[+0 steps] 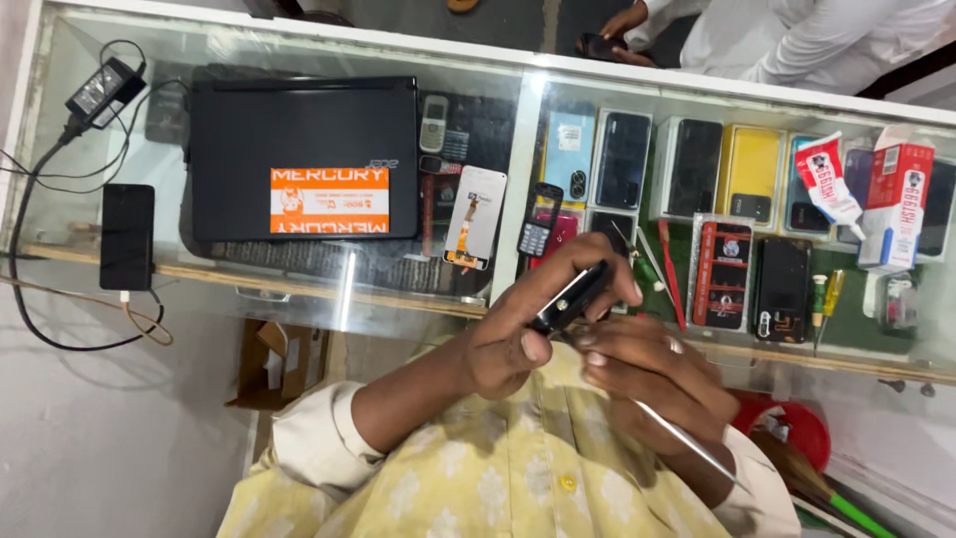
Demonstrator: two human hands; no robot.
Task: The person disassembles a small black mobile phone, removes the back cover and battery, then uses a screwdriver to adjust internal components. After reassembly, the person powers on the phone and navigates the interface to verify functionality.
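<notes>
The person's left hand [533,319] is gripping a small black phone [570,297] just above the chest, its fingers curling over the top edge and the thumb pressing the lower side, so the phone is sitting tilted between them. The right hand [647,364] is lying just under the phone, its fingertips touching the lower end; the fingers are drawn narrow around a thin silvery metal tool [687,443] that is slanting down toward the right sleeve. Both hands are hovering over the front edge of a glass-topped display counter [418,289].

On the glass to the left, a closed black laptop [304,159] is lying flat, bearing a rectangular orange sticker with white lettering [330,200] near its front edge. A black power adapter with its cable [103,90] is resting at the far left corner, and a black slab phone [127,236] is lying below it, plugged into a cable.

Under the glass to the right, a row of upright phone boxes is showing: a light blue one [570,154], a black one [622,159] and a yellow one [752,174]. A red-and-white glue tube [829,184] is lying tilted beside a tall red-and-white carton [896,204] on the counter's right end. A red-and-black blister pack [722,271] is lying in front of the boxes. Across the counter, another person in white [797,35] is holding a dark phone.
</notes>
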